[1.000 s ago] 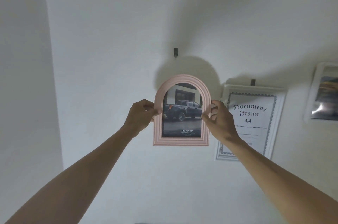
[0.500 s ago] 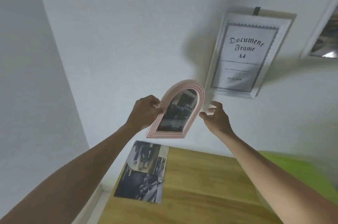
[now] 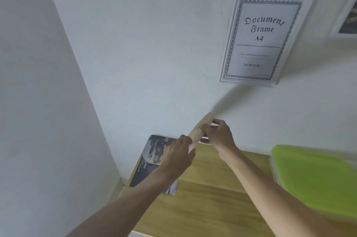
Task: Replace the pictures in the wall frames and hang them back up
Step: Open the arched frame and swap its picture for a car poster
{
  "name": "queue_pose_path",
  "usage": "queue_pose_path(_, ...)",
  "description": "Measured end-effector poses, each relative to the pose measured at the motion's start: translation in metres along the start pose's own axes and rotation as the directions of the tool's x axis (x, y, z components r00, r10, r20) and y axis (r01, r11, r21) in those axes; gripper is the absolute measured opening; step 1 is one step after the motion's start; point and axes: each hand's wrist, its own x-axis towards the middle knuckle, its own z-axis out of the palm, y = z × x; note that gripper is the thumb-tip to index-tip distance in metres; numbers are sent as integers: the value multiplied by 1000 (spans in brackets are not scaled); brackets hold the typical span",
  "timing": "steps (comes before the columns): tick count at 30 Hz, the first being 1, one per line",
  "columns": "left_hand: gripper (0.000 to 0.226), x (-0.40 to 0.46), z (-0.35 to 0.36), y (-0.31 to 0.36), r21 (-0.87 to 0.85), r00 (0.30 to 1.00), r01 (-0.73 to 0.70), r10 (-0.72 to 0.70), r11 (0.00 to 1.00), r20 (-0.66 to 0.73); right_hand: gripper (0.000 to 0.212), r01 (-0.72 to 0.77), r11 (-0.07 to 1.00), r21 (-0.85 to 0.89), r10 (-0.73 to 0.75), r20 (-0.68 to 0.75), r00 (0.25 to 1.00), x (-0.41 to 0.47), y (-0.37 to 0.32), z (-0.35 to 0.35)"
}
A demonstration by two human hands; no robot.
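Note:
The pink arched frame (image 3: 200, 129) is turned edge-on above the wooden table (image 3: 212, 198), so its picture is hidden. My left hand (image 3: 177, 156) grips its lower end. My right hand (image 3: 219, 135) pinches its upper right side. A dark printed picture (image 3: 149, 161) lies flat at the table's far left corner, partly under my left forearm. On the wall above hangs a white frame (image 3: 258, 33) showing a sheet that reads "Document Frame A4".
A green folder (image 3: 316, 174) lies on the right of the table. Another white frame (image 3: 347, 14) is cut off at the right edge of the wall. A wall corner runs down the left side.
The pink frame came down from the wall hook to just above the table and turned from facing me to edge-on. The view tilted downward. Both hands kept hold.

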Motion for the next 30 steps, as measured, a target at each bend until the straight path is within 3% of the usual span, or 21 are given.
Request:
queue_pose_path(3,35,-9,15,2,49,994,-108,107,993,28,46,-34,999,5,34,14,999,3,8,-9)
queue_pose_path(8,54,-18,21,-15,3,988,-139,139,990,68,41,-6,997,-78,12,71,997,-2,14,-26)
queue_pose_path(13,59,-1,16,-52,-139,995,79,-69,987,76,41,18,996,-86,-4,159,987,-9,14,-50)
queue_pose_path(15,71,8,9,-60,-204,973,206,-178,957,148,41,22,998,-66,-10,179,984,-8,12,-56)
queue_pose_path(18,77,14,-1,-71,-255,939,289,-221,923,262,42,17,998,-59,-6,189,982,-6,7,-59)
queue_pose_path(23,56,18,-12,-87,-548,927,359,-220,756,304,44,23,996,-87,-7,171,985,4,8,-55)
queue_pose_path(26,53,21,-18,-98,-705,903,430,-258,564,344,50,134,953,-272,-118,75,990,13,12,-46)
queue_pose_path(28,52,22,-22,-103,-742,889,457,-279,491,363,53,265,858,-439,-272,48,961,17,17,-35)
queue_pose_path(30,48,24,-21,-110,-752,876,479,-299,453,378,58,366,682,-634,-397,99,912,21,24,-22)
